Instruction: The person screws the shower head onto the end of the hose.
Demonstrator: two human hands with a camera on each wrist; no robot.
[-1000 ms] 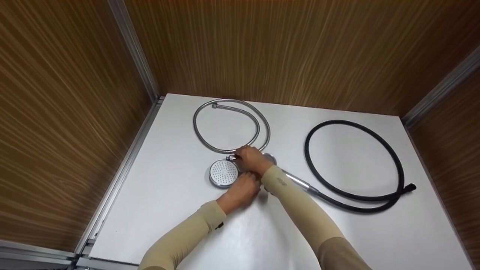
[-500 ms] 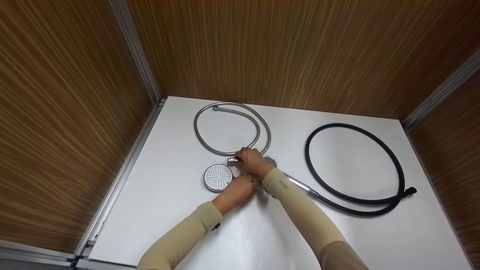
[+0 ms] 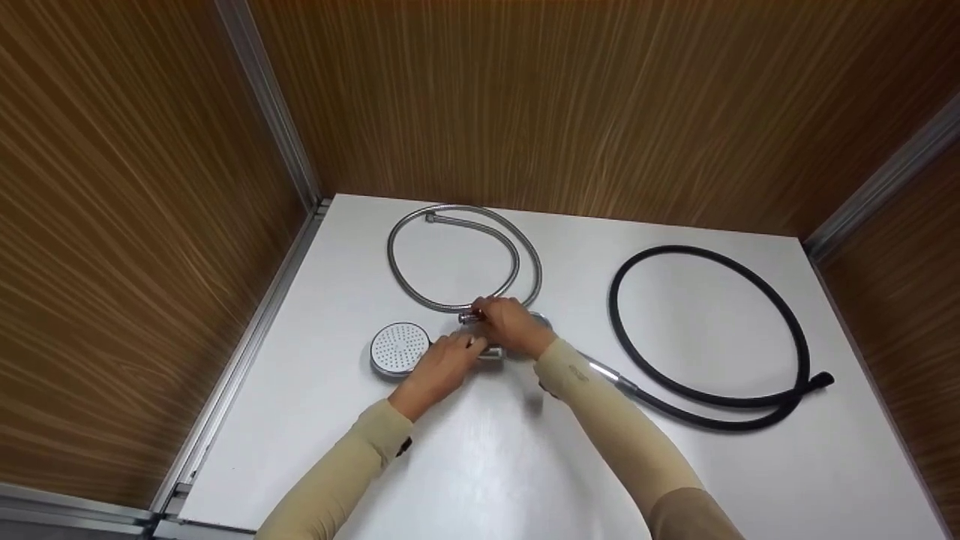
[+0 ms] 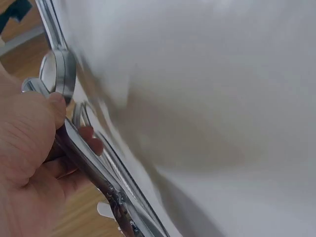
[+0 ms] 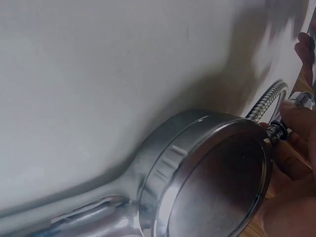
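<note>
A round chrome shower head lies face up on the white table. My left hand grips its chrome handle, and the head's disc shows just beyond my fingers. My right hand pinches the end nut of the coiled chrome hose; the nut shows at my fingertips. A small gap separates the handle's end from the nut. A second chrome shower head lies under my right wrist, mostly hidden in the head view.
A black hose lies coiled on the right half of the table, joined to the second head's handle. Wood-grain walls with aluminium rails close in the table on the left, back and right.
My left hand has slid the round shower head to the left, away from the hose end. My right hand has stayed on the nut.
</note>
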